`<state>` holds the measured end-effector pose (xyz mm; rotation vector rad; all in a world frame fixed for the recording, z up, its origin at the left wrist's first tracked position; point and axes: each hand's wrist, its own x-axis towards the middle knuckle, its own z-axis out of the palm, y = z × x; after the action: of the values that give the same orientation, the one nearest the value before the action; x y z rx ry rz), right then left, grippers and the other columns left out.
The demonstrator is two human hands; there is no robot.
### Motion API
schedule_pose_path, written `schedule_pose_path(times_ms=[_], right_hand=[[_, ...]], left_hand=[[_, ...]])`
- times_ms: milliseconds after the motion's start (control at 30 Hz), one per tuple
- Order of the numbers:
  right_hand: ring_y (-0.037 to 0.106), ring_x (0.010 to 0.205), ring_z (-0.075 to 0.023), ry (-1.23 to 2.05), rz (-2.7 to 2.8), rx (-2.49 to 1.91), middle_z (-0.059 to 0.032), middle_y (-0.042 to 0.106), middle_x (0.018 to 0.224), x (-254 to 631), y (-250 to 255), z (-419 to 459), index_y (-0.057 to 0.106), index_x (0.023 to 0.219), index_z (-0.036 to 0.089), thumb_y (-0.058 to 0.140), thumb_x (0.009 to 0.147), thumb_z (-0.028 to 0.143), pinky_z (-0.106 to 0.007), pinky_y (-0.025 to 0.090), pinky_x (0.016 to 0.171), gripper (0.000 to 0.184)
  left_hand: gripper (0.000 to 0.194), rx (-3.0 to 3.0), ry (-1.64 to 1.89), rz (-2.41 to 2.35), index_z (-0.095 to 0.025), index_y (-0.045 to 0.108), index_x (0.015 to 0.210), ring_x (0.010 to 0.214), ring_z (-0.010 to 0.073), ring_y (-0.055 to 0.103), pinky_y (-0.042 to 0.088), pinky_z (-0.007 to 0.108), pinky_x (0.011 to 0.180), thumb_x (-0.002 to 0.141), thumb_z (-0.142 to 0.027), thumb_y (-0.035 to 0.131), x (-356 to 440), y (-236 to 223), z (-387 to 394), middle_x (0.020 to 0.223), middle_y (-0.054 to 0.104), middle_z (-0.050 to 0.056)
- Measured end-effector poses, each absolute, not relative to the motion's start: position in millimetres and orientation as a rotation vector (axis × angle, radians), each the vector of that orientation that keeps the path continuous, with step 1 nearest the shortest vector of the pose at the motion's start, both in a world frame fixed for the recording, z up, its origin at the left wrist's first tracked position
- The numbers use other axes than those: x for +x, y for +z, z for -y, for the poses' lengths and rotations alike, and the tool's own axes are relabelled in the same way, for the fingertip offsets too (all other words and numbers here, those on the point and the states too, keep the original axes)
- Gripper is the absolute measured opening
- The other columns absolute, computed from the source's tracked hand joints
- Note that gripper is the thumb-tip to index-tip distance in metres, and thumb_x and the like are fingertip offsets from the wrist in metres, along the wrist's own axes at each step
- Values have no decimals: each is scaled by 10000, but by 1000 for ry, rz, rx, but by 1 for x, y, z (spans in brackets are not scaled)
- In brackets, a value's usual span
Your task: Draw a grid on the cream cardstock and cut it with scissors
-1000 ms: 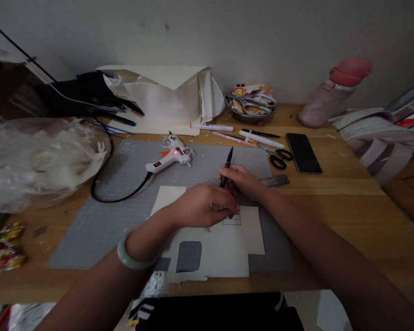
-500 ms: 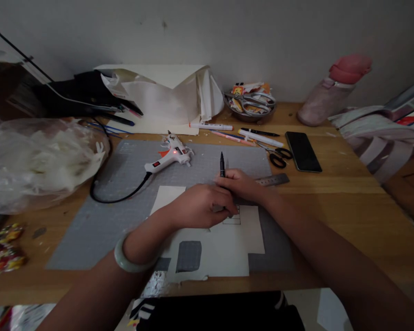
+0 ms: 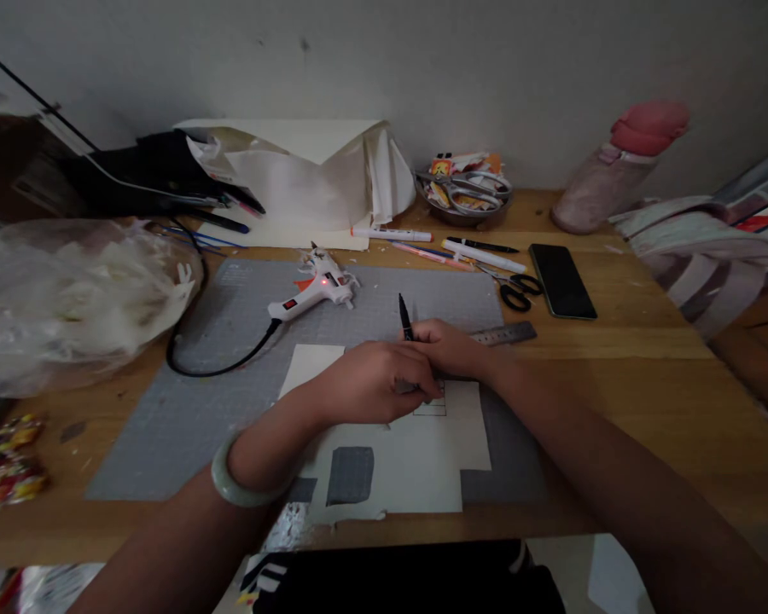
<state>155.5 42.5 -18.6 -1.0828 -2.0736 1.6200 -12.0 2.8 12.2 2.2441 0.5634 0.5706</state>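
Note:
My right hand (image 3: 451, 345) grips a black pen (image 3: 404, 314), whose upper end points up and away from me; the tip is hidden under the hands. Beside it, overlapping the right hand, my left hand (image 3: 384, 382) has curled fingers pressed down over the metal ruler (image 3: 505, 333). Most of the ruler lies hidden beneath both hands, with its right end sticking out. Under the hands is a cut piece of white card (image 3: 416, 465) with a square opening at its lower left. Drawn black lines form a small grid near my left fingertips.
A white glue gun (image 3: 313, 294) with a lit red light lies on the grey cutting mat (image 3: 185, 409). Scissors (image 3: 517, 292), a phone (image 3: 561, 281) and markers (image 3: 483, 255) lie behind on the right. A pink-lidded bottle (image 3: 605, 183) and a plastic bag (image 3: 77, 307) flank the mat.
The pen in my right hand has tilted, its upper end shifting left and slightly down. My left hand has stayed in place.

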Motion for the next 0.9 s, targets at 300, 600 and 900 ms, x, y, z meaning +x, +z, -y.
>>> schedule_pose_path(times_ms=[300,600,900], right_hand=[[447,614,-120,1646,2115,-1006,21,516,609,155,-20,-43,530,635,168,528,787,439,-236,361,553,311],[412,578,-111,1648,2100,-1005,30,468,575,154,-17,-43,494,586,179,519,768,449,-240,343,539,326],[384,533,-95,1639,2066,-968,42,444,552,156,-22,-44,485,572,178,519,762,410,-229,315,503,301]], left_hand=[[219,2272,537,-583,-179,735,880,846,137,686,512,228,773,809,-61,565,-13,12,-3,897,751,26],[208,2262,523,-595,-180,736,885,839,133,687,511,227,765,826,-75,566,-13,14,-3,925,750,32],[200,2237,507,-607,-171,738,888,856,137,681,505,222,770,820,-70,579,-13,15,-3,941,745,41]])
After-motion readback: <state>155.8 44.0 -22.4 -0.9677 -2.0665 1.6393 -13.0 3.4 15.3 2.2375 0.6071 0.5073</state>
